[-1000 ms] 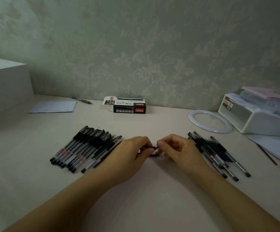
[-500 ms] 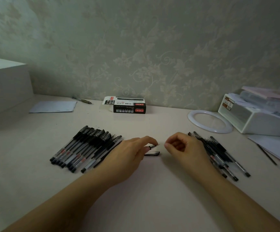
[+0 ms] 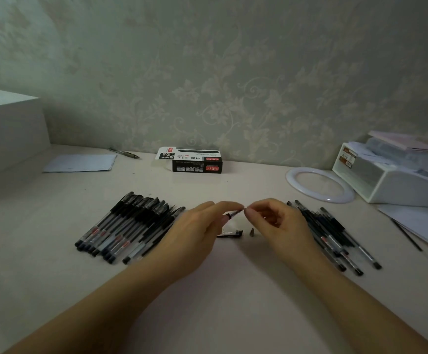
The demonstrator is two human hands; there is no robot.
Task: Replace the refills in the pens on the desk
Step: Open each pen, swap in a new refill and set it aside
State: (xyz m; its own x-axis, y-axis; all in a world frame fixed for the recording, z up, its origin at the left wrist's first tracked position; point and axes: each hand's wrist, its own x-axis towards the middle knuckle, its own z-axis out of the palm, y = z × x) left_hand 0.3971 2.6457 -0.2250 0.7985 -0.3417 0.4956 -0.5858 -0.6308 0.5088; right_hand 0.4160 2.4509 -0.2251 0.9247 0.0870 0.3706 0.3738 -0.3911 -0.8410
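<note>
Both hands pinch pen — left hand, right hand — axis left-right, tip right.

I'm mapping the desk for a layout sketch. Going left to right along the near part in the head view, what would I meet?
Left pile of pens → left hand → pen cap → small tip piece → right hand → right pile of pens → loose refill.

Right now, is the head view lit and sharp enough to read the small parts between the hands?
Head view: dim, flat light, dark corners; wide-angle bending at the edges. The pen between left hand and right hand is small and soft; the tip piece on the desk shows only as a dark cone.
</note>
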